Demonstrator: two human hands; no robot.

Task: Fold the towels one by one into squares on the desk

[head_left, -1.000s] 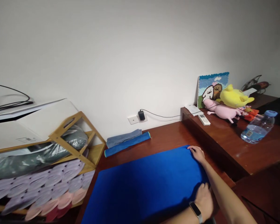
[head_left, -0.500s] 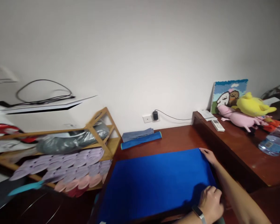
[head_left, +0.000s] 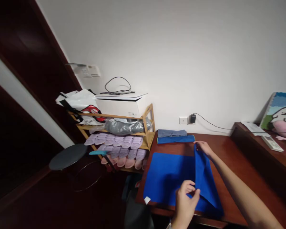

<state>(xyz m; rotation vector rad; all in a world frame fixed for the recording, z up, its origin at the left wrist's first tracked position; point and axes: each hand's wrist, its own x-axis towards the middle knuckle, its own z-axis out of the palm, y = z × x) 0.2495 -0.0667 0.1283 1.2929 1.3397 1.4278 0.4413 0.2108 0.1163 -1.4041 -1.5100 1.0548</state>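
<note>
A bright blue cloth (head_left: 166, 171) lies on the dark red wooden table, its right part lifted and folding over toward the left. My right hand (head_left: 205, 148) pinches the lifted edge at its far corner. Nearer to me, my left hand (head_left: 187, 198) has thumb and fingers closed on the same edge. A small white tag (head_left: 147, 200) shows at the cloth's near left corner. Behind the cloth lie a rolled blue cloth (head_left: 175, 139) with a green edge and a folded grey-blue cloth (head_left: 171, 133).
Left of the table (head_left: 219, 146) stands a wooden rack (head_left: 147, 140) with several slippers (head_left: 120, 141) and a white box (head_left: 119, 106). A round stool (head_left: 68, 156) is farther left. On the raised right surface lie a remote control (head_left: 272, 143) and a pink plush toy (head_left: 284, 130).
The cloth's right edge has been lifted and brought leftward by both hands. My left hand has gone from a curled fist over the cloth to gripping its edge. The view has swung left.
</note>
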